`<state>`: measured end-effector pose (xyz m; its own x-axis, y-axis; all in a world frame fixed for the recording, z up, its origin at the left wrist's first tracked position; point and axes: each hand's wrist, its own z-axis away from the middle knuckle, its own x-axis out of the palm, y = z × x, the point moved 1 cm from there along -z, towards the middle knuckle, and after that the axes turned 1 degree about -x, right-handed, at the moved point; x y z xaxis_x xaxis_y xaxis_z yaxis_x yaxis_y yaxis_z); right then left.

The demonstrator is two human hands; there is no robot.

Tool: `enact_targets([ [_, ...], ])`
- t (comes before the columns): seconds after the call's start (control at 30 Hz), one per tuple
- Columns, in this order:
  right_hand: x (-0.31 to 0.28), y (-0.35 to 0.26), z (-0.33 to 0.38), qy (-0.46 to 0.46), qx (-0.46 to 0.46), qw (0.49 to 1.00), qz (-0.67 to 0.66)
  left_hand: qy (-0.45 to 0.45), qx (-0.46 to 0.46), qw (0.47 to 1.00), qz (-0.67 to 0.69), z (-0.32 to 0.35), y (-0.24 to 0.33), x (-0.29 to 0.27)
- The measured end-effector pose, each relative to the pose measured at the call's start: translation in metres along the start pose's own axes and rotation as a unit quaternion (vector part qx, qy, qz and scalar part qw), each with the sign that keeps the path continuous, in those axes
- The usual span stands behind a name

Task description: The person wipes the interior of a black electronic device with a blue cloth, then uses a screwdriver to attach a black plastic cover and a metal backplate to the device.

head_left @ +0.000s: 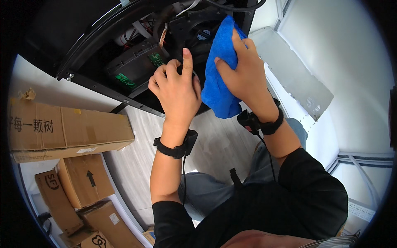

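My right hand (245,68) is closed around a bunched blue cloth (223,82), thumb on the near side, and the cloth hangs down in folds. To its left, my left hand (176,91) stretches its index finger out, with the other fingers bent and apart; I see nothing held in it. Both hands are at the opened black machine housing (93,53). Inside it, a black fan (202,35) lies just beyond the hands. Beside my left hand is a black module (134,64) with green circuit boards. My fingers hide part of the interior.
Loose wires and a ribbon cable (163,36) run inside the housing. Cardboard boxes (82,130) are stacked at left on the floor and a shelf. A flat grey metal panel (295,68) leans by the white wall at right. Wrist straps with cables sit on both my wrists.
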<state>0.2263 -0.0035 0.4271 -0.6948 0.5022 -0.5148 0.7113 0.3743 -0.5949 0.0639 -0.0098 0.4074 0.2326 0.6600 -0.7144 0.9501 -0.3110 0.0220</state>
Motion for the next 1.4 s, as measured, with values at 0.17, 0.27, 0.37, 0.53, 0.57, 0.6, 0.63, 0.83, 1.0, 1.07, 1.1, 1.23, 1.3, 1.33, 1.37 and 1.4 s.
enact_targets([
  [0.17,0.011,0.011,0.016,-0.021,0.01,0.999,0.023,-0.013,0.002,1.0,-0.007,0.002,-0.001,0.001],
  [0.27,0.012,0.008,0.021,-0.05,0.016,0.998,0.04,-0.008,0.008,1.0,-0.009,0.002,-0.001,0.003],
  [0.37,0.01,0.007,0.021,-0.076,0.012,0.995,0.062,-0.011,0.017,1.0,-0.01,0.005,-0.003,0.002],
  [0.53,0.003,0.006,0.022,-0.082,-0.018,0.991,0.1,-0.015,0.028,0.997,0.072,0.006,-0.006,-0.011],
  [0.57,0.003,0.004,0.022,-0.092,-0.015,0.99,0.107,-0.009,0.028,0.994,0.108,0.007,-0.011,-0.012],
  [0.6,0.004,0.004,0.022,-0.102,-0.012,0.988,0.113,-0.002,0.029,0.989,0.143,0.009,-0.016,-0.013],
  [0.63,0.006,0.005,0.025,-0.096,-0.022,0.989,0.112,0.006,0.029,0.989,0.143,0.01,-0.02,-0.015],
  [0.83,0.038,0.0,0.051,-0.097,-0.091,0.991,0.033,0.059,-0.005,0.987,0.15,0.014,-0.036,-0.024],
  [1.0,0.07,-0.034,0.051,-0.094,-0.112,0.989,-0.035,0.053,-0.046,0.976,0.204,0.016,-0.046,-0.023],
  [1.07,0.08,-0.035,0.053,-0.084,-0.12,0.988,-0.051,0.047,-0.059,0.977,0.198,0.016,-0.049,-0.022],
  [1.1,0.08,-0.03,0.053,-0.072,-0.122,0.989,-0.051,0.046,-0.052,0.978,0.196,0.016,-0.048,-0.023],
  [1.23,0.063,0.003,0.051,-0.027,-0.079,0.996,-0.011,0.037,-0.035,0.981,0.187,0.016,-0.046,-0.026],
  [1.3,0.049,0.028,0.049,-0.01,-0.029,0.999,0.031,0.03,-0.025,0.983,0.182,0.014,-0.047,-0.027],
  [1.33,0.041,0.037,0.047,-0.013,-0.001,1.0,0.022,0.035,-0.008,0.985,0.166,0.014,-0.046,-0.024],
  [1.37,0.036,0.044,0.044,-0.017,0.014,1.0,0.01,0.024,-0.013,0.988,0.154,0.014,-0.044,-0.023],
  [1.4,0.035,0.045,0.044,-0.02,0.012,1.0,0.012,0.019,-0.012,0.992,0.124,0.013,-0.04,-0.024],
])
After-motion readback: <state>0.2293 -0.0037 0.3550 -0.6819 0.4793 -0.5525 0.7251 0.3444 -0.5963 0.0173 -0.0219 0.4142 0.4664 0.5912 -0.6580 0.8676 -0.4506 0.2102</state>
